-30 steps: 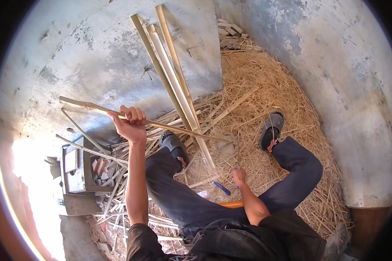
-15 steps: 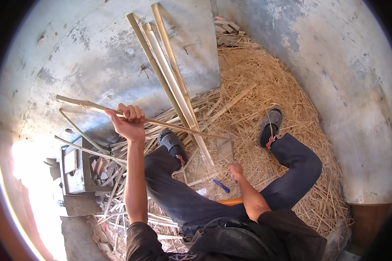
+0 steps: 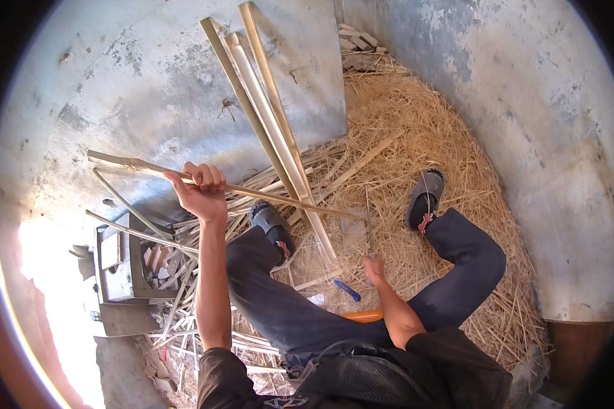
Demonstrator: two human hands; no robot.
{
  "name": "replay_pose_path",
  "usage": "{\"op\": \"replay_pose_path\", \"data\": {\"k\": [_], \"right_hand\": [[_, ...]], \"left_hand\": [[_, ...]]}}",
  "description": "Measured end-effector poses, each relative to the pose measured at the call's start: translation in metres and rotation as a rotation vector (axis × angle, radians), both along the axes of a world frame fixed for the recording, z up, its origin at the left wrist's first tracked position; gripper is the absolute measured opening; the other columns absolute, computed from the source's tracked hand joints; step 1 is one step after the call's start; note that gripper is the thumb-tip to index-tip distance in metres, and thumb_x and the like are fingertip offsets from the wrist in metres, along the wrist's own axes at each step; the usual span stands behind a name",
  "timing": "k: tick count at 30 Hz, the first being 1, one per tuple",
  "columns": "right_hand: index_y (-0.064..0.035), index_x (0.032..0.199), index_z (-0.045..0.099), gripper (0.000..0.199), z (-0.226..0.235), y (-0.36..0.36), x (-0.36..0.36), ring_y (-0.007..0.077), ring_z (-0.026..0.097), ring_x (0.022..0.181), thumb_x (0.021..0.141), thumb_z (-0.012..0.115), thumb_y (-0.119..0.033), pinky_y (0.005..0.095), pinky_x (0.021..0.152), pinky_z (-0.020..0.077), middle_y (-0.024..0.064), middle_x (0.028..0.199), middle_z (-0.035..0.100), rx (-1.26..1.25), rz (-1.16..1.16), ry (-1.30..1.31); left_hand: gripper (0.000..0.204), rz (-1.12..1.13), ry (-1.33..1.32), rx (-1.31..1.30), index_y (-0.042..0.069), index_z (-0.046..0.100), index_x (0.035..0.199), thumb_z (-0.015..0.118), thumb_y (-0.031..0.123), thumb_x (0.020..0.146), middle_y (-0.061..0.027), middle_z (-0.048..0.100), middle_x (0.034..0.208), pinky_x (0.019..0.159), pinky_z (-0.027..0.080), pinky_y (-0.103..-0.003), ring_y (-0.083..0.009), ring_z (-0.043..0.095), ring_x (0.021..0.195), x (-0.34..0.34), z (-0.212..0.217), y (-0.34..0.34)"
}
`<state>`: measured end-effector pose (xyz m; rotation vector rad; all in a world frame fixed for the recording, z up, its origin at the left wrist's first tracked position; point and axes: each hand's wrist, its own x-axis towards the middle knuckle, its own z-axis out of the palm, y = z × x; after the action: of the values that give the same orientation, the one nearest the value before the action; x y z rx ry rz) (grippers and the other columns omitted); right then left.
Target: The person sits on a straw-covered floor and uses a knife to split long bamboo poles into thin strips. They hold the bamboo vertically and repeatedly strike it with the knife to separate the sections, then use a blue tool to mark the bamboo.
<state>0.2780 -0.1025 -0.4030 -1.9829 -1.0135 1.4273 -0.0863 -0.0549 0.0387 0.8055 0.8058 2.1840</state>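
My left hand (image 3: 203, 187), raised at the left, is closed around a long split bamboo strip (image 3: 266, 195). The strip slants down to the right; its thicker end sticks out left of the fist. My right hand (image 3: 373, 267), low between my knees, is closed on the handle of a knife (image 3: 368, 235). Its thin blade points away from me, seen nearly edge-on and hard to make out, close by the strip's far end. Whether blade and strip touch, I cannot tell. A blue marker-like object (image 3: 346, 291) lies just left of my right hand.
Several long bamboo pieces (image 3: 266, 123) lean on the grey wall (image 3: 150, 88). Shavings (image 3: 416, 136) and loose strips cover the floor around my shoes (image 3: 426, 191). A wooden box (image 3: 126, 266) of scraps stands at the left. An orange bar (image 3: 361, 316) lies near my lap.
My right hand has shifted slightly, and the knife blade shows less plainly than before. The left hand holds the bamboo strip in nearly the same place.
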Motion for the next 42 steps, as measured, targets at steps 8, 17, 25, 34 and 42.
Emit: {"op": "replay_pose_path", "data": {"k": [8,17,25,34,42], "right_hand": [[0.0050,0.075,0.064,0.024,-0.031,0.001,-0.006,0.0251,0.061,0.049,0.078,0.062,-0.019,0.0408,0.046,0.0454,0.0152,0.063,0.063,0.035,0.084,-0.052],[0.0037,0.086,0.069,0.028,-0.004,0.033,0.008,0.0249,0.064,0.053,0.080,0.064,-0.024,0.0396,0.055,0.0498,0.0152,0.066,0.066,-0.267,0.132,-0.026],[0.0019,0.083,0.070,0.030,0.087,0.087,0.046,0.0205,0.051,0.045,0.081,0.072,-0.028,0.0388,0.047,0.0406,0.0112,0.055,0.059,-0.194,0.474,-0.222],[0.0012,0.087,0.066,0.042,0.315,0.084,0.104,0.0218,0.054,0.048,0.086,0.070,-0.040,0.0423,0.056,0.0443,0.0078,0.053,0.052,-0.169,0.711,-0.392],[-0.0043,0.080,0.059,0.034,0.391,0.057,0.126,0.0049,0.038,0.041,0.092,0.071,-0.034,0.0266,0.039,0.0294,-0.0045,0.054,0.042,0.190,0.232,0.096]], "left_hand": [[0.064,0.012,-0.011,0.000,0.014,0.031,0.070,0.033,0.071,0.099,0.0019,0.021,0.057,0.052,0.023,-0.031,-0.0133,0.022,0.052,0.001,0.004,0.001],[0.063,0.096,-0.027,-0.040,0.015,0.030,0.069,0.034,0.069,0.101,0.0029,0.020,0.057,0.052,0.020,-0.030,-0.0116,0.019,0.052,0.003,0.032,-0.008],[0.055,0.500,-0.048,-0.016,0.017,0.037,0.069,0.045,0.060,0.102,0.0066,0.020,0.057,0.050,0.023,-0.027,-0.0104,0.018,0.053,-0.025,0.133,-0.044],[0.053,0.516,-0.225,0.209,0.011,0.037,0.073,0.044,0.055,0.104,0.0009,0.027,0.062,0.050,0.028,-0.027,-0.0135,0.025,0.055,-0.136,0.140,-0.129],[0.054,0.505,-0.397,0.322,0.012,0.032,0.070,0.049,0.051,0.103,-0.0008,0.025,0.061,0.050,0.027,-0.029,-0.0152,0.026,0.055,-0.205,0.077,-0.211]]}}
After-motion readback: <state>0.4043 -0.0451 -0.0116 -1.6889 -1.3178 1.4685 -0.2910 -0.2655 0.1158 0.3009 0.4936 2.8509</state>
